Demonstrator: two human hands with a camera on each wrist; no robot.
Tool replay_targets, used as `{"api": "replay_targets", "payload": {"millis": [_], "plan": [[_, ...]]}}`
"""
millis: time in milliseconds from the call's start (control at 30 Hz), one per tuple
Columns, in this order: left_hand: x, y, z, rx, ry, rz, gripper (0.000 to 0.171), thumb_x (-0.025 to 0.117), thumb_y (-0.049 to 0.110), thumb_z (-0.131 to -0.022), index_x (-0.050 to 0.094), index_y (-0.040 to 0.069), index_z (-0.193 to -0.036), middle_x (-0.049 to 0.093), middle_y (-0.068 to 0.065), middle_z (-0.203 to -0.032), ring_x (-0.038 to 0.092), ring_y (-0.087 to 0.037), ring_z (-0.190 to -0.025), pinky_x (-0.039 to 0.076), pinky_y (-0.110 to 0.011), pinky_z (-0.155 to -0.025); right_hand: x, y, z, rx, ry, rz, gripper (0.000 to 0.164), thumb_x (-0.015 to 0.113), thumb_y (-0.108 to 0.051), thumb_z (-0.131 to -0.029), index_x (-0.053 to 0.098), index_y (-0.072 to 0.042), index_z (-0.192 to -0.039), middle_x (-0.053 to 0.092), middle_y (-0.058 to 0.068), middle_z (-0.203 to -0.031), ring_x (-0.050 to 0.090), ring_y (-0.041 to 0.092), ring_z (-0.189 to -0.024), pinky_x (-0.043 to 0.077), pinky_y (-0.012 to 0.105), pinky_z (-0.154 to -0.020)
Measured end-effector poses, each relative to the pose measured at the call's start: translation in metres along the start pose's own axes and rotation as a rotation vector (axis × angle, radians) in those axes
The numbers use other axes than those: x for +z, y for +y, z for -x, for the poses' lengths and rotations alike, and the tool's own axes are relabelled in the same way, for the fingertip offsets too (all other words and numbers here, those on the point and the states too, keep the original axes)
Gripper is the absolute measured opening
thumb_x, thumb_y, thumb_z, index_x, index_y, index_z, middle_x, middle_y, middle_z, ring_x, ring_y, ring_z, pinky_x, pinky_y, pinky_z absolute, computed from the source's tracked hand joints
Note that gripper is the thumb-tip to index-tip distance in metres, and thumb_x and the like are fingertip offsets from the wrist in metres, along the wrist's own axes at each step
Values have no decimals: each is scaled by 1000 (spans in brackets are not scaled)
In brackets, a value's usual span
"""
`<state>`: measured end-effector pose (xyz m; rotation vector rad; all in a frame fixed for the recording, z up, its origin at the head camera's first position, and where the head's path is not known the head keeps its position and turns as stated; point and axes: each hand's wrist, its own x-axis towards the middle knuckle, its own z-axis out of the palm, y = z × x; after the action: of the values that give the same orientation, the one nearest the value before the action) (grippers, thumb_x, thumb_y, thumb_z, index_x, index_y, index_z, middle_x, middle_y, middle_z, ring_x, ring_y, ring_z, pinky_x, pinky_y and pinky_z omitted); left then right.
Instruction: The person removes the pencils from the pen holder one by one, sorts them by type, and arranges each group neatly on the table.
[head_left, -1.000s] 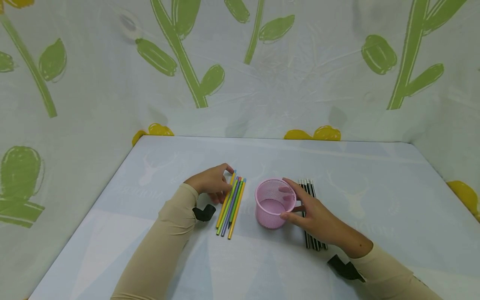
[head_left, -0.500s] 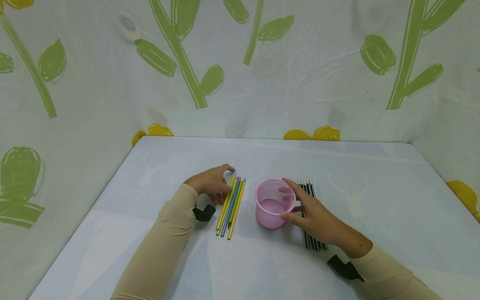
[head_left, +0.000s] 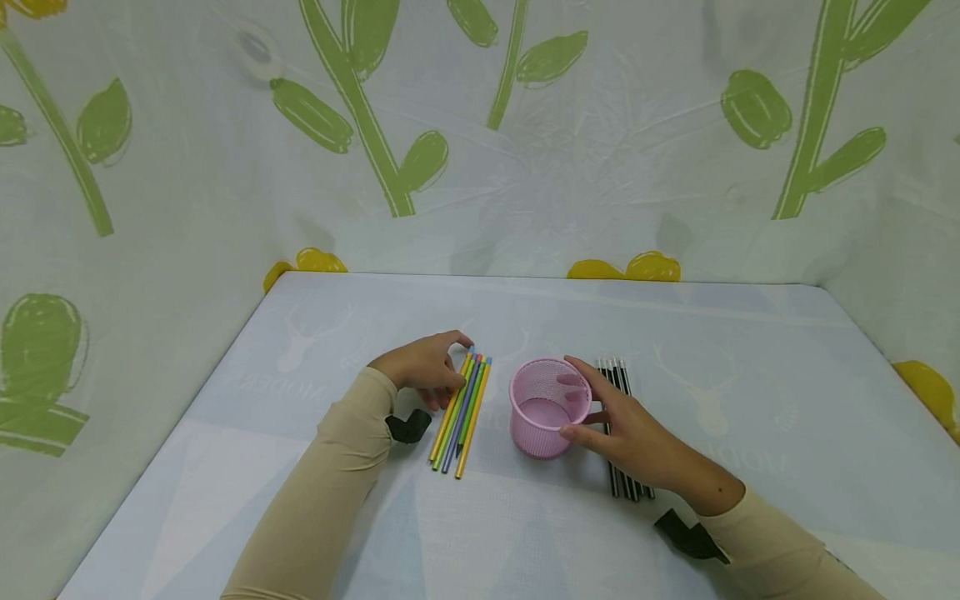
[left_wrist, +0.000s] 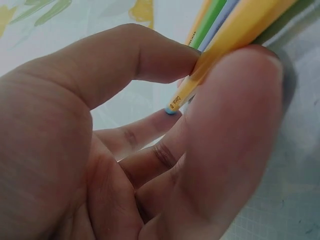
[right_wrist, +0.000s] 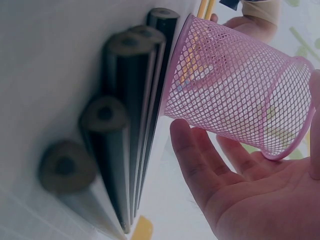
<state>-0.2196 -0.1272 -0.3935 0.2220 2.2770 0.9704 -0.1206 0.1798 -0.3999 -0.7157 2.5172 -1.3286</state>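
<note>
In the head view, my left hand (head_left: 426, 365) is over the left bundle of coloured pencils. The left wrist view shows its thumb and a finger pinching a yellow pencil (left_wrist: 212, 62) with a blue end. Green, purple and other yellow pencils (head_left: 468, 421) lie beside it on the table, roughly parallel. To the right stands a pink mesh pen holder (head_left: 542, 437), upright, with its bottom visible inside. My right hand (head_left: 630, 429) holds it by the right side, thumb at the near rim and fingers round the far side. Several black pencils (right_wrist: 105, 117) lie beneath that hand, partly hidden in the head view.
A pale patterned cloth covers the table (head_left: 525, 533), whose far edge meets a hanging fabric wall (head_left: 600, 167) printed with green leaves. Dark bands show near both wrists, such as the black strap (head_left: 690, 537) at the right sleeve.
My left hand has shifted very slightly, and the yellow pencil in its pinch has slid a little towards me. The right hand and the pen holder have stayed put.
</note>
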Motion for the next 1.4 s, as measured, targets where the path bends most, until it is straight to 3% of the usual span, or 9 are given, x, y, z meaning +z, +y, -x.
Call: {"api": "replay_targets", "payload": {"millis": [1000, 1400], "plan": [[7, -3, -2, 11, 10, -69, 65, 72, 13, -91, 38, 20, -147, 67, -12, -89, 68, -20, -62, 59, -29, -58, 5, 4, 6, 8, -6, -23, 86, 71, -31, -94, 18, -13, -159, 42, 17, -151, 65, 35, -112, 60, 33, -84], [8, -10, 5, 0, 19, -52, 67, 72, 13, -90, 38, 19, -148, 67, -12, -87, 68, -19, -61, 59, -29, -59, 10, 5, 3, 7, -41, -38, 85, 70, -33, -94, 16, -21, -160, 42, 18, -151, 66, 33, -111, 60, 32, -83]]}}
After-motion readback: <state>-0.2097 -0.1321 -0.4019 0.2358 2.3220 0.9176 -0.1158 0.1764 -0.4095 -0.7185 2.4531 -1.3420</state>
